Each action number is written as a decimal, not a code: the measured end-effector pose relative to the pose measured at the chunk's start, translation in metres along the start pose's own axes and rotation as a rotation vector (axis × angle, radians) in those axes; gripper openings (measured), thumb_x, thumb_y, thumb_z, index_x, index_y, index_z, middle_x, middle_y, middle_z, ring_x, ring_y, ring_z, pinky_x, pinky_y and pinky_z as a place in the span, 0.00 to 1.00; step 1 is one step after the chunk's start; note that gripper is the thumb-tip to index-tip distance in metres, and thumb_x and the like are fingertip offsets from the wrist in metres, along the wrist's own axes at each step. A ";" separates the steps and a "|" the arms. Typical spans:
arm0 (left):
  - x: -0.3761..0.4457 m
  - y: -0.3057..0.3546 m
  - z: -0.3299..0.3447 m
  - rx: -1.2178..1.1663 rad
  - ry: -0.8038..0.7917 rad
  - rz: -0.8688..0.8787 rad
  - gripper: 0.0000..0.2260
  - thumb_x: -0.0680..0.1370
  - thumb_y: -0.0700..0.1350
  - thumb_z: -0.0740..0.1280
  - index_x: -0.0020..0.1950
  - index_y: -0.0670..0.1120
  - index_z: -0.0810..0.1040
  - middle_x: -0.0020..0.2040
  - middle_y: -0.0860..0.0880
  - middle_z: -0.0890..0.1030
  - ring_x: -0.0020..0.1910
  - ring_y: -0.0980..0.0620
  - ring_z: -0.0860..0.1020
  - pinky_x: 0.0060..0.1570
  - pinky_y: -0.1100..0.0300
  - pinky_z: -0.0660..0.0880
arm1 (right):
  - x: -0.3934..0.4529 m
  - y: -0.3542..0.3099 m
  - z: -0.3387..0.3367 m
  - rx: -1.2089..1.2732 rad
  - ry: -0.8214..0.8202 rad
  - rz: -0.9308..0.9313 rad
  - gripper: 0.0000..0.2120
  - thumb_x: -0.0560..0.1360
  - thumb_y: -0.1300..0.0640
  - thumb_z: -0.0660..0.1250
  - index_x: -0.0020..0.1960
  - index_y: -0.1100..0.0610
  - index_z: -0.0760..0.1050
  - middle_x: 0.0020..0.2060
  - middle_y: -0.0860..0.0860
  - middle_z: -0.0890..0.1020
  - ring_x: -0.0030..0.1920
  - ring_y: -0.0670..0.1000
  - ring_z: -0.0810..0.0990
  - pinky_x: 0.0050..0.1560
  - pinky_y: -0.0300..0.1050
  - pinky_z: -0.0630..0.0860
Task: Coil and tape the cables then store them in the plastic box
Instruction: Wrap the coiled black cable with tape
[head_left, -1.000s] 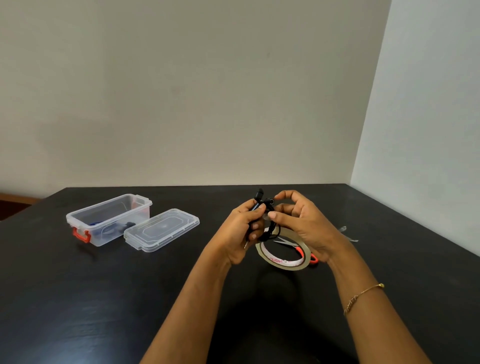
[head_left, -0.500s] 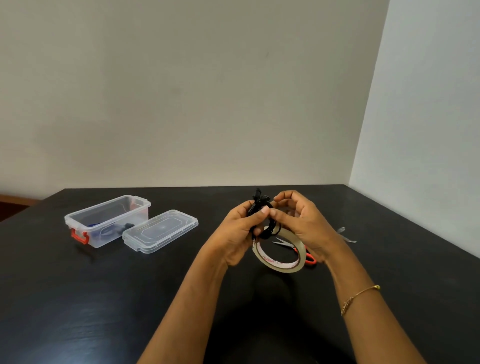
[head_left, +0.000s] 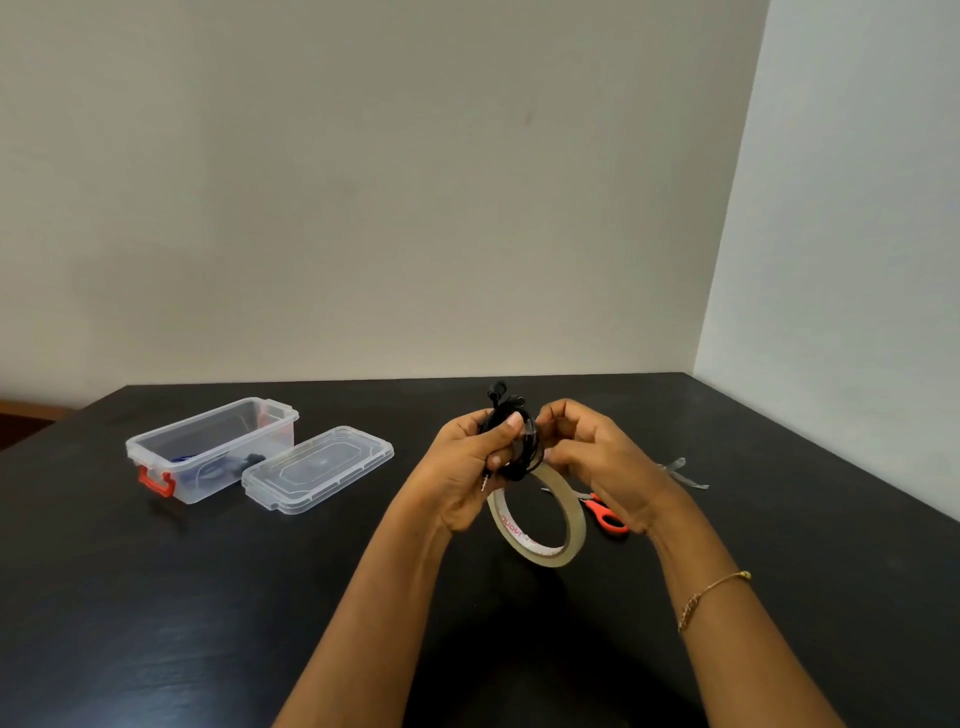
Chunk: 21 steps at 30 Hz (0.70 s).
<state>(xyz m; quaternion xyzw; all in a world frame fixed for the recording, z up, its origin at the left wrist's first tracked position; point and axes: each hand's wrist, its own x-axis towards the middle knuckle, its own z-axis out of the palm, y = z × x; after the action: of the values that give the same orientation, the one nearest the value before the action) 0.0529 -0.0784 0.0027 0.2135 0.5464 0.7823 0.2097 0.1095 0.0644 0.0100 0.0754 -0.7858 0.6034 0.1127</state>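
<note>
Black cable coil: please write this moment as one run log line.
left hand: grips black cable coil | right hand: pinching coil | tape roll: hangs below | plastic box: open

The black surface (head_left: 156, 597) looks like painted wood, mostly matt with a faint grain and a soft sheen. The clear rectangular plastic box (head_left: 210, 449) on the far left is glossy and see-through, with a smooth red plastic clasp (head_left: 156, 480). Its clear flat plastic lid (head_left: 317, 469), just right of it, is equally shiny. The coiled black cable (head_left: 522, 441) has a smooth, slightly shiny rubbery sheath. The beige tape roll (head_left: 537, 514) looks papery and matt. The scissors' orange handles (head_left: 605, 516) are smooth plastic. A thin gold metal bracelet (head_left: 711, 597) glints at near right.
</note>
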 end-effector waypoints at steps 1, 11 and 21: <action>0.000 0.000 -0.001 -0.009 0.007 -0.002 0.05 0.77 0.39 0.62 0.50 0.41 0.76 0.20 0.52 0.67 0.30 0.53 0.69 0.36 0.61 0.80 | 0.000 0.001 0.000 -0.029 -0.003 -0.023 0.10 0.74 0.69 0.62 0.49 0.55 0.72 0.43 0.53 0.79 0.46 0.52 0.79 0.53 0.48 0.77; -0.002 0.008 0.004 -0.160 -0.004 -0.068 0.11 0.79 0.39 0.58 0.38 0.40 0.73 0.17 0.52 0.64 0.20 0.58 0.69 0.34 0.62 0.80 | 0.008 0.011 0.006 -0.446 0.359 -0.395 0.08 0.71 0.66 0.69 0.42 0.54 0.77 0.38 0.45 0.79 0.41 0.43 0.78 0.41 0.29 0.73; 0.002 0.002 0.008 -0.176 0.088 -0.082 0.07 0.78 0.41 0.62 0.40 0.42 0.74 0.19 0.52 0.65 0.30 0.54 0.68 0.44 0.55 0.75 | 0.013 0.017 0.026 -0.563 0.505 -0.458 0.04 0.69 0.66 0.71 0.39 0.61 0.77 0.32 0.46 0.77 0.33 0.37 0.73 0.36 0.24 0.69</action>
<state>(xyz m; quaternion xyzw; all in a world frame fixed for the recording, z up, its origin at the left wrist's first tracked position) 0.0559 -0.0719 0.0067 0.1368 0.4924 0.8267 0.2353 0.0899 0.0438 -0.0088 0.0639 -0.8304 0.3246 0.4483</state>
